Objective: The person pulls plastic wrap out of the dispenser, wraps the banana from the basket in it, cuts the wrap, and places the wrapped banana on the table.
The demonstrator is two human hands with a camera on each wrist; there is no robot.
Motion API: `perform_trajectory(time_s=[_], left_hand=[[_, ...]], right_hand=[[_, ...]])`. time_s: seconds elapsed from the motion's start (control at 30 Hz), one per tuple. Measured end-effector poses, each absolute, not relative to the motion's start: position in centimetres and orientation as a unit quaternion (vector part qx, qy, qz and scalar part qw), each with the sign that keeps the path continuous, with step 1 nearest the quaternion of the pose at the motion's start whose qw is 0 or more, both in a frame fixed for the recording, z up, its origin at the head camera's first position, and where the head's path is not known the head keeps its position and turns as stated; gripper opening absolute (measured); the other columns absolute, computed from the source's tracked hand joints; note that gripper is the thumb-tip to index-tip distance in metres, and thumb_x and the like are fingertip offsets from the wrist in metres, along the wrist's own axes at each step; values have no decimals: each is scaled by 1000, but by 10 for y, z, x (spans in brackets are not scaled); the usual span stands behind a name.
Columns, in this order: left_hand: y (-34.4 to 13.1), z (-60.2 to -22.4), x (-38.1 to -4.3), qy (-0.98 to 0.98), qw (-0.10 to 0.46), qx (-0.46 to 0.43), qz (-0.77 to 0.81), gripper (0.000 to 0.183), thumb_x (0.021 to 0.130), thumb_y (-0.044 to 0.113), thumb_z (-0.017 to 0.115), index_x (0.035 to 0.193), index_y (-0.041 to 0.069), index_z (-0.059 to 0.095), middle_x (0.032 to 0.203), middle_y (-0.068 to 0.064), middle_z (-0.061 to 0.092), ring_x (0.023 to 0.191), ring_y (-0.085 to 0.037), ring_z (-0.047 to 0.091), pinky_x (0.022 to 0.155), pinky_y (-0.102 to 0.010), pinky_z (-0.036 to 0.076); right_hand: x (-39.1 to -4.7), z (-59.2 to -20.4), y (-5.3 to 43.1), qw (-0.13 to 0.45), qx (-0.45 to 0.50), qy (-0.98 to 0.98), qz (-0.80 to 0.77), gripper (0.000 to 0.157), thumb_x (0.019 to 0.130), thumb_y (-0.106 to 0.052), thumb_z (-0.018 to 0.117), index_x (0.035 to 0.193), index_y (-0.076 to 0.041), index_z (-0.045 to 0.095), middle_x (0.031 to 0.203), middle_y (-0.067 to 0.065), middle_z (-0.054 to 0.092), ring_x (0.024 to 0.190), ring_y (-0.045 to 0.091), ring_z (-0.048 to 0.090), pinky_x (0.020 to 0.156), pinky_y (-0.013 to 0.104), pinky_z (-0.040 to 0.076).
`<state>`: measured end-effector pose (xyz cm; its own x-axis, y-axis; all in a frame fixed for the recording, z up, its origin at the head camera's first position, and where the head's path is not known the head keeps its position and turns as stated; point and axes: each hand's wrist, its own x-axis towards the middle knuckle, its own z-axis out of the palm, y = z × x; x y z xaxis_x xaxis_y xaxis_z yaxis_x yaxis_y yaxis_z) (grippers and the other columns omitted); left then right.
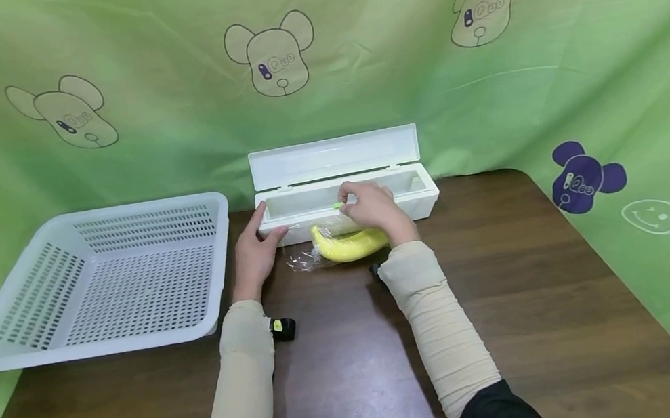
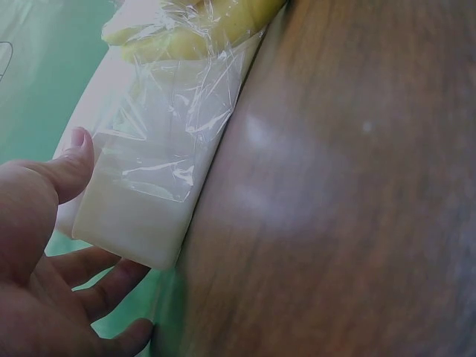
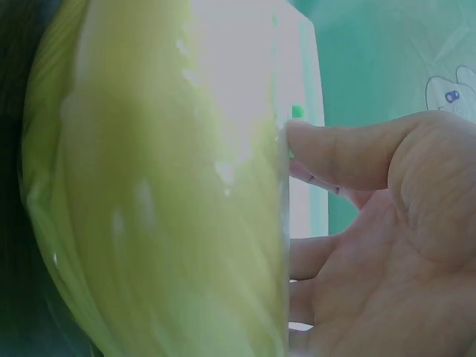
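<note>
A white cling film dispenser [image 1: 297, 232] lies along the back of the table, its long lid [image 1: 336, 158] raised. Clear film [image 2: 167, 123] hangs down its front and over a yellow banana [image 1: 354, 245] lying right before it. At the dispenser's left end, my left hand [image 1: 253, 257] holds the corner, thumb in front and fingers around the end [image 2: 111, 286]. My right hand [image 1: 377, 211] reaches over the banana and pinches a small green slider [image 1: 337, 205] on the front edge. In the right wrist view, the wrapped banana [image 3: 163, 186] hides much of the dispenser.
A white perforated plastic basket [image 1: 221, 296] stands on the left of the brown wooden table [image 1: 338, 358]. Behind the table hangs a green cloth with printed bear heads [image 1: 279, 61]. Black wrist cameras [image 1: 283, 329] sit at both cuffs.
</note>
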<state>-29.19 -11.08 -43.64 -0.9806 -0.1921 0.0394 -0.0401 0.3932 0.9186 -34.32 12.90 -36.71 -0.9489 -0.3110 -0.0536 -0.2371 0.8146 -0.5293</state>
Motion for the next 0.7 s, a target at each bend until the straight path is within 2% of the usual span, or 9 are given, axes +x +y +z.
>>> perform_trajectory(time_s=[0.2,0.47,0.7], left_hand=[[-112,-440,-289,-836,55,77,-540,68,97,40,69,157,38,36,159,-9,37,145,-32,33,116,-49,28],[-112,-438,-293,-837,76,70,-538,67,97,39,69,156,36,38,157,-10,40,144,-32,35,116,-48,28],[-112,-438,-293,-835,74,69,-540,68,96,39,70,156,35,38,158,-10,39,144,-31,34,116,-48,28]], right_hand=[[-340,-369,133,75,-138,951,-268,5,99,-16,60,103,-14,60,118,9,68,133,38,41,116,58,10],[-343,-367,140,68,-135,951,-270,5,99,-17,60,103,-14,59,125,9,66,141,41,33,117,60,5],[-345,-365,146,67,-125,955,-262,5,98,-17,60,102,-14,60,123,10,66,134,37,41,116,63,7]])
